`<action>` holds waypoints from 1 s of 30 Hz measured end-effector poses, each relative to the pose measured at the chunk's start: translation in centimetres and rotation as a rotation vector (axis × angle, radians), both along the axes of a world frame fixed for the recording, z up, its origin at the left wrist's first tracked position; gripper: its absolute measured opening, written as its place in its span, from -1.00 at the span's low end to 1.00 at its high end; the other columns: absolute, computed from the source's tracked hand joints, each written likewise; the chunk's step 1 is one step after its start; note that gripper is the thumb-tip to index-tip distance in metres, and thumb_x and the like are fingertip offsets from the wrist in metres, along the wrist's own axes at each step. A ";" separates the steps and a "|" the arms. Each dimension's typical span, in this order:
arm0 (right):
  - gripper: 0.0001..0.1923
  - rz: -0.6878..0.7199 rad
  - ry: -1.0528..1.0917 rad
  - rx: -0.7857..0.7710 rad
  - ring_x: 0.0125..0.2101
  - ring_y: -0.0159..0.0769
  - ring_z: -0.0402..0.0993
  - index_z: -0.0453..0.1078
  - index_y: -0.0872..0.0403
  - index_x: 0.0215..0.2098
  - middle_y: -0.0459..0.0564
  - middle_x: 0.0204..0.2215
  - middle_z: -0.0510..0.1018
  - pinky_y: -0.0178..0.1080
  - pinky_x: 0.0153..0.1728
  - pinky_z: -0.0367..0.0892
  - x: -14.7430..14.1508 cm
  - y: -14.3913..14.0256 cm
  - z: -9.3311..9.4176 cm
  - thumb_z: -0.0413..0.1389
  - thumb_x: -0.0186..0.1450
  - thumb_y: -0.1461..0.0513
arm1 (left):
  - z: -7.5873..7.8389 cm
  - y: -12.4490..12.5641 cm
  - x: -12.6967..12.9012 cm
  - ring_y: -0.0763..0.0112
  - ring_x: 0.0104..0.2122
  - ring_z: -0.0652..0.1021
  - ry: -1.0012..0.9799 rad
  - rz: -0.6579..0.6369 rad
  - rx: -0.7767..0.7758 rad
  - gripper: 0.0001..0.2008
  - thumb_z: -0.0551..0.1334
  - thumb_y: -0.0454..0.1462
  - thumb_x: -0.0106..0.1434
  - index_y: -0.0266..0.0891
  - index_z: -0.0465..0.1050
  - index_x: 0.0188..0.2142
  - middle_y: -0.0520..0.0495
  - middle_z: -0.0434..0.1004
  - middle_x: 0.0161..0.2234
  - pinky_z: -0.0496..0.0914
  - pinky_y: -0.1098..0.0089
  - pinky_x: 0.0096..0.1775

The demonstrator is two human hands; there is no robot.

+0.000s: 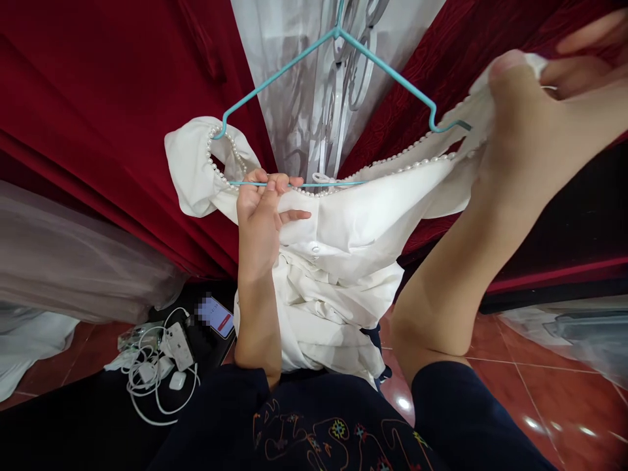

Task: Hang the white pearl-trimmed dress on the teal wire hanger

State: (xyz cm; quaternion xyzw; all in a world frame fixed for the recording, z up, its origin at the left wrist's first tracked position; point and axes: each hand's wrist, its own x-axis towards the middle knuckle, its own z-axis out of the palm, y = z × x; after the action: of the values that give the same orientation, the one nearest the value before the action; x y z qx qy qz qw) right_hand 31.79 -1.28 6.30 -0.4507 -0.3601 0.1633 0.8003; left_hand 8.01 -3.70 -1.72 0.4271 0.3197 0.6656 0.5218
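Mid-step, fitting a white garment (343,261) onto a teal wire hanger (343,39): left hand (262,209) is clamped on the hanger's bottom bar and the pearl-trimmed neckline, right hand (530,124) pinches the garment's right shoulder up near the hanger's end. Next move likely needs that shoulder slipped over the hanger arm; the garment hangs bunched, satin-like, in front of the red curtain (98,98).

Bright even light, floor glare, warped edges.
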 end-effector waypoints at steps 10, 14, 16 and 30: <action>-0.86 0.065 -0.126 0.105 -0.31 -0.40 0.52 0.56 -0.12 -0.22 -0.14 -0.29 0.56 -0.20 -0.20 0.52 -8.5 -9.5 -6.3 0.20 0.36 0.27 | -0.9 -0.3 1.3 0.25 -0.01 0.59 -0.027 0.021 0.085 -0.80 0.25 -0.21 0.39 -0.10 0.19 -0.17 -0.04 0.41 -0.23 0.53 0.48 -0.42; -0.72 0.467 -0.450 -0.055 -0.32 -0.39 0.47 0.49 -0.14 0.07 -0.05 0.05 0.53 -0.20 -0.29 0.46 -8.7 -7.3 -8.6 0.16 0.40 0.18 | -0.7 -0.8 1.3 0.26 0.00 0.58 -0.006 0.025 0.073 -0.80 0.24 -0.20 0.40 -0.09 0.18 -0.17 -0.03 0.41 -0.24 0.54 0.48 -0.38; -0.68 0.548 -0.577 -0.068 -0.36 -0.42 0.40 0.46 -0.16 0.13 -0.04 0.09 0.47 -0.22 -0.33 0.43 -8.6 -5.4 -9.2 0.16 0.41 0.12 | -0.8 -0.9 1.3 0.27 0.00 0.58 -0.003 0.029 0.068 -0.79 0.25 -0.20 0.40 -0.08 0.18 -0.16 -0.01 0.42 -0.25 0.58 0.45 -0.29; -0.79 0.333 -0.592 0.066 -0.33 -0.40 0.30 0.50 -0.04 -0.03 -0.03 -0.19 0.41 -0.27 -0.41 0.22 -9.1 -3.0 -11.4 0.05 0.47 0.16 | -1.2 -4.2 -1.7 0.19 -0.11 0.66 0.276 0.017 0.044 -0.71 0.28 -0.06 0.42 -0.22 0.59 -0.08 -0.20 0.63 -0.11 0.58 0.24 -0.07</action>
State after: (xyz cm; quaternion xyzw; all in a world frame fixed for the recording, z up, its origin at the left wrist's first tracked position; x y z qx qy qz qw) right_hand 22.67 -4.25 -5.10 -0.3876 -0.6505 0.1420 0.6376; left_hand 6.27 -7.89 -2.90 0.5233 0.3773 0.6120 0.4575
